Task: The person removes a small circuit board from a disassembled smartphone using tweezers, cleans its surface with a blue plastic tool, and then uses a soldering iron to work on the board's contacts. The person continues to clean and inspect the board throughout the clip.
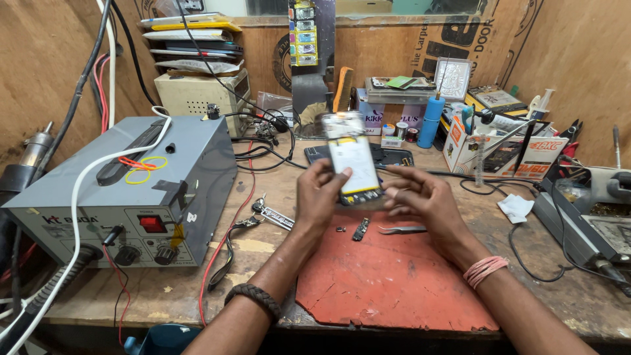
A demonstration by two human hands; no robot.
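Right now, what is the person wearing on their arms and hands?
The arms are bare, with no sleeves and no gloves. The left wrist has a dark braided bracelet. The right wrist has a bunch of thin pink bands. No rings show on the left hand or the right hand.

My left hand [320,190] covers the opened phone's [351,158] lower left edge, and its top end smears into blur at twelve o'clock. My right hand [420,197] is motion-blurred too, so its grip is unclear. That tiny part [341,229] on the red mat [394,283]? Too small to identify. The grey station [125,190] hides the bench [276,190] at nine o'clock.
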